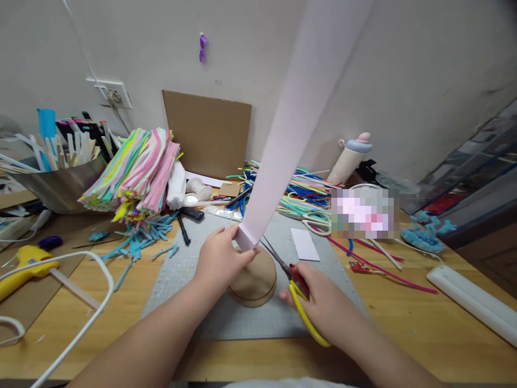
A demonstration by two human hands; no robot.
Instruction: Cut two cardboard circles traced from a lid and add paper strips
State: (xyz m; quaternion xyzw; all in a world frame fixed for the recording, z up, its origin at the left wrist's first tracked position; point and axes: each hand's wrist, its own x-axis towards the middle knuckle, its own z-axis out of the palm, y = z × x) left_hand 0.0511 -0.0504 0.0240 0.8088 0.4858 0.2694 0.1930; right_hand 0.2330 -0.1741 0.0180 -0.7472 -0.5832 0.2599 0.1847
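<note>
My left hand (222, 261) pinches the lower end of a long white paper strip (286, 118), which is folded over near my fingers. The strip rises up and to the right, out of the top of the view. In my right hand (319, 293) is a pair of scissors (305, 318) with yellow and red handles. Its blades are parted and point up and left, close to the strip's lower end. Beneath my left hand a round brown cardboard piece (255, 280) lies on the grey cutting mat (331, 288); my fingers hide part of it.
A small white card (304, 244) and white-handled scissors (317, 222) lie on the mat's right. Bundled pipe cleaners (137, 172) stand left of it, with loose ones (302, 188) behind. A yellow glue gun (28, 267) is at left, a white bar (472, 302) at right.
</note>
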